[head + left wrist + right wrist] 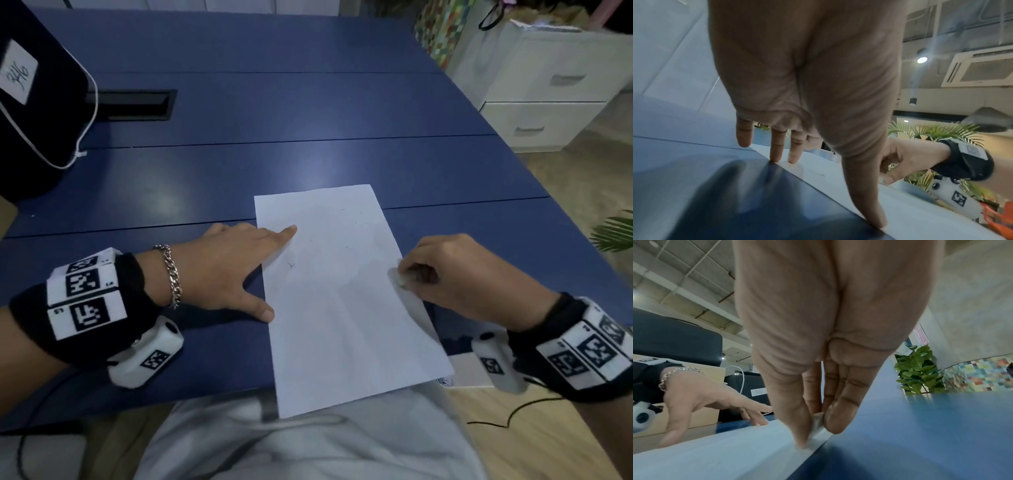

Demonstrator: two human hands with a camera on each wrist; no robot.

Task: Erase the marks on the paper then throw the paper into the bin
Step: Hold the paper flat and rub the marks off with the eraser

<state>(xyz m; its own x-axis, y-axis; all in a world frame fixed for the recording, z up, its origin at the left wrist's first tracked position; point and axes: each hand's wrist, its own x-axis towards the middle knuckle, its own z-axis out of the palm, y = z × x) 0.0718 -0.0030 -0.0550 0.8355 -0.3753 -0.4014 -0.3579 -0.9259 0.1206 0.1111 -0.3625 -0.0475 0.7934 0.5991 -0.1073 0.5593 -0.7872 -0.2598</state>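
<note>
**Still erasing: one small cross left, bin not in sight**

Clearly I am in the erasing step, not the throwing one. The sheet of paper (337, 294) lies flat on the blue table (274, 113), its near end hanging over the table's edge towards my lap. My left hand (226, 270) pins it with straight, spread fingers: the index fingertip rests on the sheet's left part and the thumb tip touches its left edge. My right hand (455, 277) is at the sheet's right edge, fingers curled and pinching a small whitish eraser (399, 275) against the paper.

As I judge it, most of the sheet looks clean, with only faint specks near the top. One small cross-shaped pencil mark (292, 265) remains in the left half, just beside my left hand and well apart from the eraser. So what is left is that mark, perhaps the specks, and then the whole disposal. I see no bin in any view.

The head view alone shows the cross and the whole sheet. The left wrist view shows what it cannot: the fingertips (774, 155) pressing right at the paper's edge, and the right hand beyond, bunched low on the sheet. The right wrist view shows the grip up close, with the eraser (817, 423) wedged between thumb and fingers, its lower end touching the paper at the very edge. Neither wrist view shows any mark clearly.
</note>
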